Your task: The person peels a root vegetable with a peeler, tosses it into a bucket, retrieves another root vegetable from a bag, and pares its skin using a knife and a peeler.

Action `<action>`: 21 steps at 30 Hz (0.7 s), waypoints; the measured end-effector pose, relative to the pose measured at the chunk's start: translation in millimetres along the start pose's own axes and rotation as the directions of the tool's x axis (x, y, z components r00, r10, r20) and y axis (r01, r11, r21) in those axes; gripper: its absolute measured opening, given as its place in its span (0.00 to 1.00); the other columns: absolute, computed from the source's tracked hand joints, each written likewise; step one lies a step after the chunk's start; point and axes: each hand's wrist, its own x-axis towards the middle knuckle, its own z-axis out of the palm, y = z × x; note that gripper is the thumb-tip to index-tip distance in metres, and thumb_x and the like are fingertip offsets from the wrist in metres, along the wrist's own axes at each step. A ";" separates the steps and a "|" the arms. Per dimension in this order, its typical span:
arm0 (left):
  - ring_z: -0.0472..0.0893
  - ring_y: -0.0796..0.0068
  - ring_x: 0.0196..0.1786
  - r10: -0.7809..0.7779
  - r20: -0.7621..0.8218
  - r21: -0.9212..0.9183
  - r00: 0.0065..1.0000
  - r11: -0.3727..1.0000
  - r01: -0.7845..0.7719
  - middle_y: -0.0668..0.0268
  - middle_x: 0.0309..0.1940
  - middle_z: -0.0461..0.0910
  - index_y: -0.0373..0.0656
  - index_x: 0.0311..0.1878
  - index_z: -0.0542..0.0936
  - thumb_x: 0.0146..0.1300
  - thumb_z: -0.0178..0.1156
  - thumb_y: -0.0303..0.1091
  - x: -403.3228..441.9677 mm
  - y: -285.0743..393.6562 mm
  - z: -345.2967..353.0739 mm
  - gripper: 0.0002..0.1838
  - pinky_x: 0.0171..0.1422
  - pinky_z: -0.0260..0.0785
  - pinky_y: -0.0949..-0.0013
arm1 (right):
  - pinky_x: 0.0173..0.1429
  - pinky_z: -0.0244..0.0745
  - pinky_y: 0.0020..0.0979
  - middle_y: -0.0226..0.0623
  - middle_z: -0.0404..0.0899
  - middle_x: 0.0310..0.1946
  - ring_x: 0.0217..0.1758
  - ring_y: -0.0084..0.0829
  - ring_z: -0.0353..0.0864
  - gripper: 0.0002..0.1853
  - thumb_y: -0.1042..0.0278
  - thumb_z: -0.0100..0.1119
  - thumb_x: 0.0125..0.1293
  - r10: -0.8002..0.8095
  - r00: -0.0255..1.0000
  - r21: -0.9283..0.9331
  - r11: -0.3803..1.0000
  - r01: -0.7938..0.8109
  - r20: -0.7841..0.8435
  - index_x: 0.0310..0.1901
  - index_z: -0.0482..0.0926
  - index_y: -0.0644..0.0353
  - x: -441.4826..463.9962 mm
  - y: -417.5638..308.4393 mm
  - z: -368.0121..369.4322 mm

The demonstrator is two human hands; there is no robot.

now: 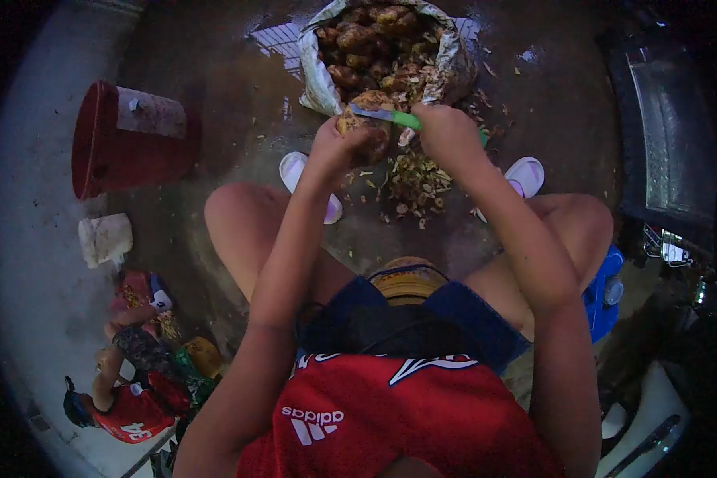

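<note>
Wet floor [566, 119], peelings [418, 187], red bucket [147, 151], "adidas" on red shirt [406, 406], left hand [344, 149] gripping tuber [362, 125], right hand [448, 134] clenching knife [404, 119]

The root [377, 127] is fat and lumpy, brown with yellow patches and dark spots. It sits in the left grip [336, 147], and much of it pokes out on the side toward the right grip [448, 137]. The knife [405, 119] has a bright green handle and a thin grey blade. Its handle is in the right grip, and its blade points toward the left grip, going across the root near its top.
</note>
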 end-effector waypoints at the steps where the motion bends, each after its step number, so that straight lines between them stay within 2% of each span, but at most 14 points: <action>1: 0.80 0.75 0.34 -0.007 -0.012 -0.001 1.000 1.000 0.007 0.65 0.35 0.80 0.37 0.46 0.74 0.50 0.63 0.29 -0.8 0.7 1.3 0.18 0.37 0.75 0.71 | 0.32 0.74 0.44 0.45 0.77 0.23 0.30 0.46 0.80 0.04 0.72 0.51 0.56 0.008 1.000 -0.008 1.000 -0.008 -0.010 0.34 0.74 0.59 -0.4 -0.8 1.0; 5: 0.80 0.74 0.34 -0.048 -0.030 -0.017 0.998 0.999 0.047 0.66 0.34 0.79 0.40 0.46 0.75 0.50 0.63 0.30 -4.8 5.1 5.4 0.18 0.34 0.76 0.69 | 0.32 0.74 0.44 0.45 0.76 0.23 0.30 0.45 0.80 0.04 0.72 0.51 0.57 0.014 0.996 -0.070 0.997 -0.021 -0.092 0.33 0.74 0.58 -0.1 -0.5 8.0; 11: 0.80 0.74 0.33 -0.097 0.006 -0.007 0.995 0.995 0.097 0.66 0.34 0.79 0.39 0.46 0.75 0.50 0.63 0.29 0.4 -0.9 -3.0 0.18 0.33 0.76 0.69 | 0.34 0.75 0.44 0.46 0.78 0.25 0.32 0.46 0.80 0.05 0.69 0.54 0.56 0.056 0.998 -0.043 0.997 -0.057 -0.022 0.34 0.76 0.59 4.0 7.9 15.9; 14: 0.80 0.74 0.32 -0.090 0.010 -0.031 0.996 0.995 0.090 0.66 0.34 0.79 0.38 0.46 0.75 0.50 0.63 0.29 -4.7 2.6 -2.3 0.18 0.34 0.76 0.69 | 0.37 0.75 0.44 0.49 0.79 0.29 0.34 0.48 0.80 0.08 0.67 0.57 0.54 0.276 0.949 -0.012 0.961 -0.278 0.152 0.34 0.78 0.60 3.5 50.8 31.5; 17: 0.80 0.74 0.32 -0.077 -0.011 -0.035 0.997 0.996 0.077 0.65 0.34 0.79 0.38 0.45 0.74 0.50 0.63 0.29 -8.2 11.8 -6.0 0.18 0.35 0.76 0.70 | 0.39 0.75 0.43 0.51 0.79 0.32 0.36 0.48 0.80 0.09 0.66 0.59 0.53 0.343 0.928 -0.116 0.937 -0.329 0.145 0.35 0.80 0.60 13.9 90.6 32.5; 21: 0.81 0.73 0.34 0.003 -0.039 0.031 0.999 1.000 -0.002 0.64 0.36 0.79 0.36 0.47 0.72 0.49 0.65 0.28 4.4 -1.8 -20.6 0.21 0.38 0.76 0.70 | 0.39 0.75 0.44 0.50 0.79 0.30 0.35 0.48 0.80 0.09 0.69 0.57 0.52 0.210 0.970 0.070 0.973 -0.219 0.124 0.36 0.79 0.58 4.1 29.6 -7.7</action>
